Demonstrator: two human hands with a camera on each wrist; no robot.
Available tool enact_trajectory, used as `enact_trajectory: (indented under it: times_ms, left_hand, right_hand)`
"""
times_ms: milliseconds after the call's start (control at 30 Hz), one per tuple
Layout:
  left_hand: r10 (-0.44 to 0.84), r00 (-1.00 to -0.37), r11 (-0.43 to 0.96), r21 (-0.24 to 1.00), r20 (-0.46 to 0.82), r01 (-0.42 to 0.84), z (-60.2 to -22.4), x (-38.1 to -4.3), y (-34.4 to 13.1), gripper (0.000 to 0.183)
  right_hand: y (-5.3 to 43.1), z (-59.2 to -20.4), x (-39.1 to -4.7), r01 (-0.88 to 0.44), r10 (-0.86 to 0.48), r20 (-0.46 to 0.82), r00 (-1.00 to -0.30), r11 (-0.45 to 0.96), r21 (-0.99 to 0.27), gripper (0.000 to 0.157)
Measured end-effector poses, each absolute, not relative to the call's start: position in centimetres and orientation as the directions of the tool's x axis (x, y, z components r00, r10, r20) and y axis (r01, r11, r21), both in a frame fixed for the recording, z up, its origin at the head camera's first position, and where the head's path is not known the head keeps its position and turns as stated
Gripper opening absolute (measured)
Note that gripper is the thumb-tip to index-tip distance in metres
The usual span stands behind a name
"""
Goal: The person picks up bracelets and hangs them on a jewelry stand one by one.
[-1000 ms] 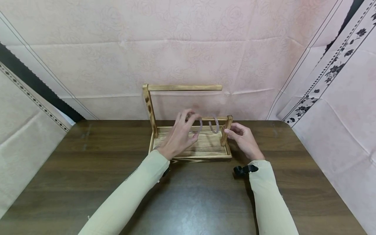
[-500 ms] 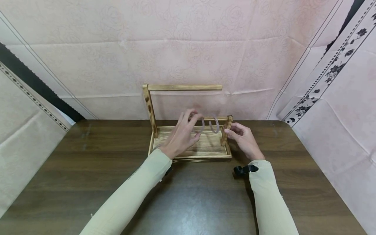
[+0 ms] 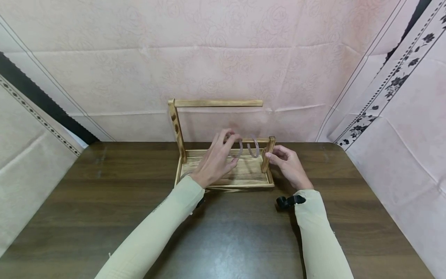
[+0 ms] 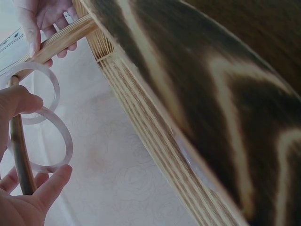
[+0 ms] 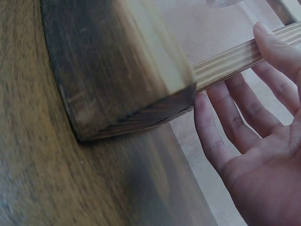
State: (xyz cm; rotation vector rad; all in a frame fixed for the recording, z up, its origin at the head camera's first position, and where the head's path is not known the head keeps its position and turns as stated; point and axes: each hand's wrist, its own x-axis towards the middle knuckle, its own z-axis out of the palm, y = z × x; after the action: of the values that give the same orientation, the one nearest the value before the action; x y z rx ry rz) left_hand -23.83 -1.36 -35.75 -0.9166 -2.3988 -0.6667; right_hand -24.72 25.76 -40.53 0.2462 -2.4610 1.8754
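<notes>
Pinching ring (image 4: 69, 141) and post (image 3: 266, 164)

My left hand (image 3: 214, 162) pinches the ring between its fingers, around the lower bar (image 4: 19, 150) of the wooden stand (image 3: 244, 186). At three o'clock, a second ring (image 4: 57, 92) circles that bar; farther, my right hand's (image 3: 287, 164) fingers pinch the post. Cloth (image 3: 223, 69) hangs at twelve.

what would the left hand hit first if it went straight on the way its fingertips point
Most likely the second ring, hanging on the lower rod between the held ring and the short post. Depth is hard to judge, so the left hand might pass beside it.
</notes>
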Motion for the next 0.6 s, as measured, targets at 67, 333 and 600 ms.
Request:
enact_trajectory:
  times_ms: [67,333,600]
  left_hand:
    - [0.470,-0.657,0.656,0.264,0.589,0.707,-35.78,-23.82,-1.33,0.059]
    - [0.470,-0.655,0.664,0.252,0.592,0.704,-35.90,-23.79,-1.30,0.059]
    - [0.466,-0.661,0.662,0.265,0.588,0.701,-35.84,-23.68,-1.32,0.061]
  right_hand:
    - [25.75,-40.55,-24.73,-0.145,-0.103,0.122,-0.987,0.257,-0.955,0.043]
    - [25.75,-40.60,-24.63,-0.144,-0.104,0.121,-0.987,0.261,-0.955,0.044]
    - [25.88,-40.61,-24.76,-0.141,-0.104,0.118,-0.988,0.252,-0.957,0.044]
